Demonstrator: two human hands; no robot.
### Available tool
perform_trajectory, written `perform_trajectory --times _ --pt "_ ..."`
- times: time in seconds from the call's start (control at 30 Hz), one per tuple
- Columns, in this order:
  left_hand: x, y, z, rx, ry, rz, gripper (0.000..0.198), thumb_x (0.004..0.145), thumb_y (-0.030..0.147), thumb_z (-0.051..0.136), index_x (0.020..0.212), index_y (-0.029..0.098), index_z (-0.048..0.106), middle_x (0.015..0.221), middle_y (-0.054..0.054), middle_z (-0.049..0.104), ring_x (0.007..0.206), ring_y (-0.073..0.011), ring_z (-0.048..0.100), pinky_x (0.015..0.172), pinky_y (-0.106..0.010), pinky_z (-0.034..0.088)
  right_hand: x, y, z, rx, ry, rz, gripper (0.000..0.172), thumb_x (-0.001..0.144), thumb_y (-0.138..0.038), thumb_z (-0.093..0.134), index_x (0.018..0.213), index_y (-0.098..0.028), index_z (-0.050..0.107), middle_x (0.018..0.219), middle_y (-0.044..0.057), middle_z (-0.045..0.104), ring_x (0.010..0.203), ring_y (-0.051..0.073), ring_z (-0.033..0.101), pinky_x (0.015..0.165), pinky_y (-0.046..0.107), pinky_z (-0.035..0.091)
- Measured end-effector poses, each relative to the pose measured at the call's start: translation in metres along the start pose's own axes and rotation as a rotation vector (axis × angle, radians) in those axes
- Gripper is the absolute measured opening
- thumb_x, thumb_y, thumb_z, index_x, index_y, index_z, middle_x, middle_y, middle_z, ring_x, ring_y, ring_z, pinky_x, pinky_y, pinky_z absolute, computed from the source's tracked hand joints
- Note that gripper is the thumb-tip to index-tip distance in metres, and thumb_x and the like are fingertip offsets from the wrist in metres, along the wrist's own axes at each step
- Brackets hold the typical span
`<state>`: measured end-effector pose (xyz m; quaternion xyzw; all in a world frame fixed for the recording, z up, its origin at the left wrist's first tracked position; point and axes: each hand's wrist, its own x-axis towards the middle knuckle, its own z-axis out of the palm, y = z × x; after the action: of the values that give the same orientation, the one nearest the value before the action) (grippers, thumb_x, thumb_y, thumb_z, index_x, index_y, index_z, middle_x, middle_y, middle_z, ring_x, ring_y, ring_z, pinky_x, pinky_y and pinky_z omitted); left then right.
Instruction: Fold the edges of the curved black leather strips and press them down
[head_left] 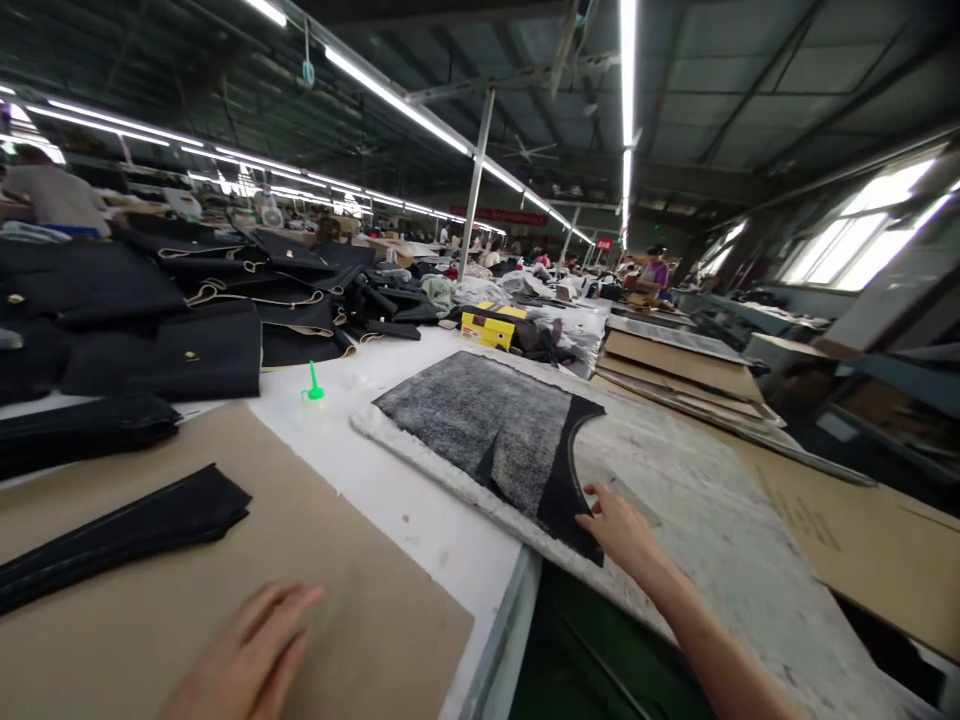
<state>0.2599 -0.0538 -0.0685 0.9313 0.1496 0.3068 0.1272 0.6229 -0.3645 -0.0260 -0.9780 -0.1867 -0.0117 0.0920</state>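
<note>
My right hand rests with fingers stretched out on the near edge of a dark grey cut fabric piece. That piece lies flat on a white speckled board. My left hand lies flat and open on a brown cardboard sheet at the bottom left and holds nothing. A folded black fabric strip lies on the cardboard, to the left of and beyond my left hand.
Piles of black fabric pieces cover the table's left and back. A small green-capped bottle stands on the white tabletop. A yellow box and stacked cardboard sheets lie further back. People work in the distance.
</note>
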Motion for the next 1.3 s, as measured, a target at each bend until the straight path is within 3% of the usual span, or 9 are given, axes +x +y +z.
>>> perform_trajectory --times 0.1,0.23,0.37,0.57,0.77,0.9,1.1,1.23,1.3 --pt "0.031 0.058 0.023 -0.088 -0.105 0.129 0.026 0.092 0.029 0.046 0.114 0.031 0.059 0.112 -0.001 0.063 0.099 -0.0167 0.064 0.083 -0.024 0.055 0.001 0.003 0.004 0.069 -0.021 0.028 0.042 0.078 -0.022 0.064 0.117 -0.013 0.055 0.091 0.009 0.063 0.085 0.024 0.061 0.065 0.028 0.036" --pt "0.063 0.127 0.033 -0.197 -0.328 0.116 0.034 0.089 0.013 0.040 0.113 0.027 0.058 0.114 -0.004 0.060 0.100 -0.0176 0.061 0.086 -0.028 0.054 0.009 0.011 0.003 0.209 -0.061 0.054 0.044 0.074 -0.020 0.066 0.116 -0.012 0.054 0.074 0.005 0.061 0.075 0.024 0.058 0.060 0.028 0.032" --pt "0.083 0.166 0.044 -0.255 -0.485 0.098 0.037 0.086 0.005 0.037 0.107 0.026 0.058 0.109 -0.004 0.058 0.095 -0.0195 0.057 0.084 -0.034 0.051 0.016 0.020 0.000 0.449 -0.123 0.015 0.054 0.071 -0.014 0.061 0.124 -0.015 0.047 0.063 -0.002 0.056 0.063 0.018 0.054 0.059 0.026 0.034" --pt "0.099 0.213 0.075 -0.289 -0.592 0.353 0.030 0.082 0.005 0.044 0.105 0.021 0.055 0.110 -0.003 0.058 0.098 -0.0218 0.053 0.082 -0.035 0.049 0.024 0.023 -0.013 0.874 -0.378 -0.035 0.039 0.074 -0.036 0.055 0.108 -0.016 0.058 0.056 -0.004 0.049 0.047 0.012 0.046 0.045 0.022 0.037" --pt "0.115 0.250 0.110 -0.188 -0.498 0.437 0.039 0.092 0.023 0.048 0.131 0.017 0.042 0.134 -0.007 0.050 0.109 -0.0243 0.049 0.091 -0.038 0.047 0.032 0.028 -0.022 1.076 -0.532 -0.185 0.043 0.076 -0.042 0.051 0.106 -0.015 0.062 0.083 0.006 0.062 0.074 0.016 0.060 0.075 0.032 0.053" --pt "0.120 0.261 0.135 -0.058 -0.415 0.459 0.044 0.094 0.030 0.048 0.135 0.015 0.040 0.138 -0.008 0.047 0.105 -0.0241 0.050 0.086 -0.039 0.048 0.036 0.032 -0.024 0.991 -0.547 -0.376 0.042 0.070 -0.029 0.058 0.109 -0.016 0.063 0.086 0.004 0.064 0.079 0.017 0.060 0.075 0.029 0.051" --pt "0.110 0.273 0.161 0.015 -0.294 0.480 0.047 0.095 0.039 0.047 0.132 0.012 0.045 0.132 -0.010 0.053 0.101 -0.0233 0.051 0.082 -0.037 0.046 0.043 0.033 -0.032 0.707 -0.333 -0.608 0.031 0.066 -0.006 0.054 0.088 -0.020 0.071 0.076 0.000 0.057 0.067 0.014 0.050 0.064 0.027 0.039" --pt "0.102 0.284 0.170 0.000 -0.226 0.582 0.045 0.097 0.038 0.042 0.132 0.011 0.047 0.134 -0.010 0.052 0.102 -0.0217 0.051 0.080 -0.034 0.045 0.048 0.032 -0.037 0.580 -0.226 -0.768 0.030 0.067 -0.002 0.054 0.082 -0.022 0.071 0.090 0.002 0.054 0.083 0.017 0.051 0.076 0.028 0.039" --pt "0.100 0.290 0.174 0.017 -0.219 0.455 0.053 0.093 0.043 0.049 0.132 0.008 0.047 0.136 -0.013 0.051 0.104 -0.0240 0.051 0.082 -0.035 0.046 0.049 0.031 -0.039 0.500 -0.203 -0.882 0.031 0.069 0.000 0.053 0.084 -0.021 0.069 0.095 0.002 0.057 0.091 0.018 0.053 0.083 0.029 0.039"
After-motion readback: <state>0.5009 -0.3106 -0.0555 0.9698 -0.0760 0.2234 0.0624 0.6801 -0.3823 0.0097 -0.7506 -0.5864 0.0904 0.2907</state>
